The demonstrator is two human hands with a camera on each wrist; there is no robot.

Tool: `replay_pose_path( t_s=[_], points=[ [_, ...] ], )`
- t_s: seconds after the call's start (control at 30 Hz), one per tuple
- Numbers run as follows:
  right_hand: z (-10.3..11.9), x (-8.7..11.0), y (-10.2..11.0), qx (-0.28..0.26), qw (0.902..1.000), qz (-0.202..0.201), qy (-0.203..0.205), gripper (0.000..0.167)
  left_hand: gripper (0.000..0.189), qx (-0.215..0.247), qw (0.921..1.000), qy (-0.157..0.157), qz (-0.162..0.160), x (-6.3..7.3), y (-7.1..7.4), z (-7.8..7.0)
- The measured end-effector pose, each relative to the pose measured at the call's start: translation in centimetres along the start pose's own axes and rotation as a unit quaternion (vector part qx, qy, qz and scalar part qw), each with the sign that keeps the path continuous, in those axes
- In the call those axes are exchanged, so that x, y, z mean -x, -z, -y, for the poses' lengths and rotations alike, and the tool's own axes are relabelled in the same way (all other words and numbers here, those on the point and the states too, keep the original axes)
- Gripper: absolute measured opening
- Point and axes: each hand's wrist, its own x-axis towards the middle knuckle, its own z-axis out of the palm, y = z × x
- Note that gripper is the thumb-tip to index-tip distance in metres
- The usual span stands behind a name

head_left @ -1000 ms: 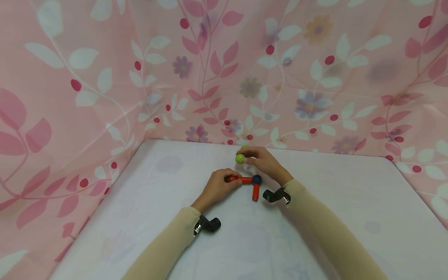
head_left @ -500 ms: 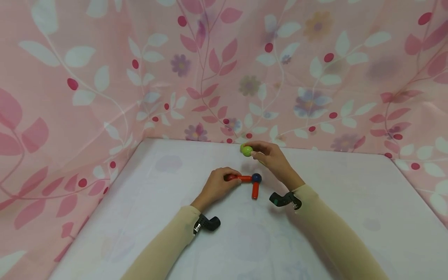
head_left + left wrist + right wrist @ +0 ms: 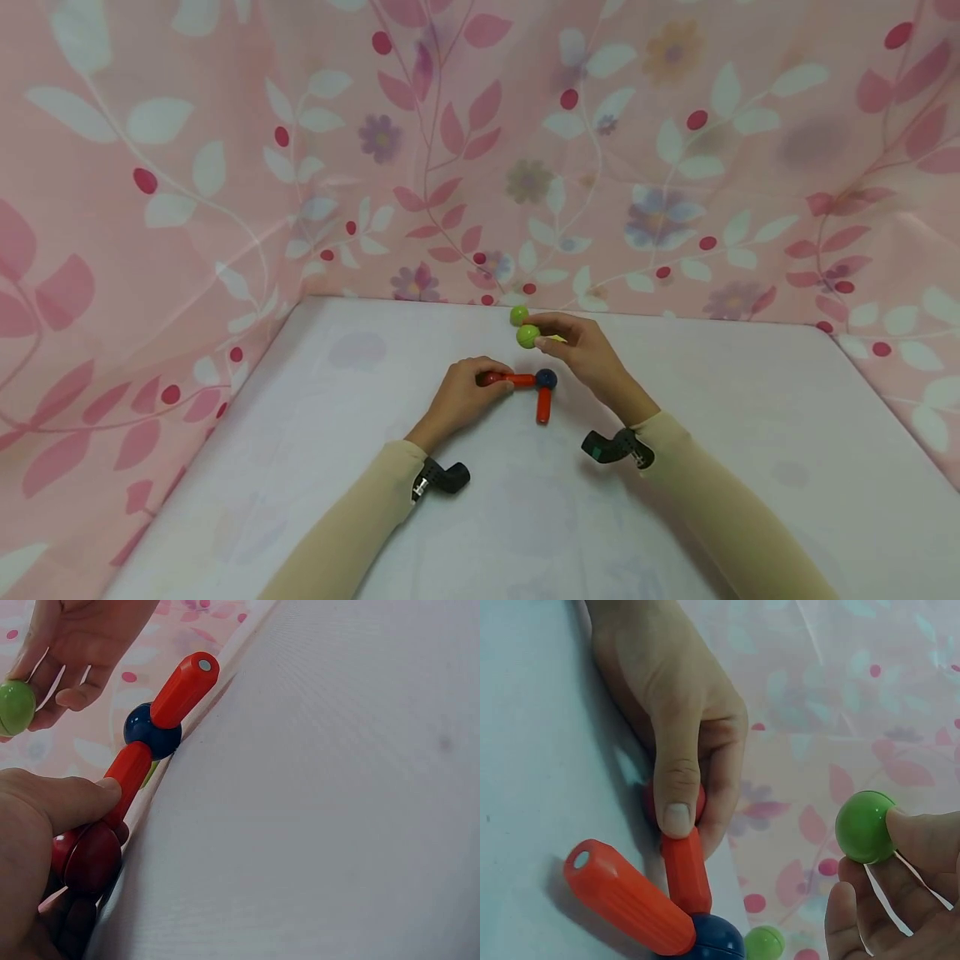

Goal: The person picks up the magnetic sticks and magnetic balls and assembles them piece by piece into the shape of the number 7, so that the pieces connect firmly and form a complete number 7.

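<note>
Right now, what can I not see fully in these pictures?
Head view: red ball, partly covered by left hand; yellowish patch at right hand, too small to identify.
Left wrist view: held green ball, cut by left edge.
Right wrist view: blue ball, cut by bottom edge.

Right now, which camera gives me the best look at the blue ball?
The left wrist view: it shows the blue ball large and inside the frame, with two red rods meeting it. The right wrist view cuts it off at the bottom edge; the head view shows it only small.
</note>
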Motion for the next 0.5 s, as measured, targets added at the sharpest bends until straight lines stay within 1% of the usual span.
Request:
replay_pose_path(
  t_s=[0.2,0.5],
  points=[
    [0.2,0.7,-0.1,0.008,1.0,-0.001,0.005,0.03,0.017,0.005,1.0,-0.003,0.001,0.0,0.2,-0.1],
    [0.5,2.2,-0.3,0.043,0.9987,-0.026,-0.003,0.029,0.017,0.007,1.0,-0.003,0.003,0.1,0.0,0.2]
  ],
)
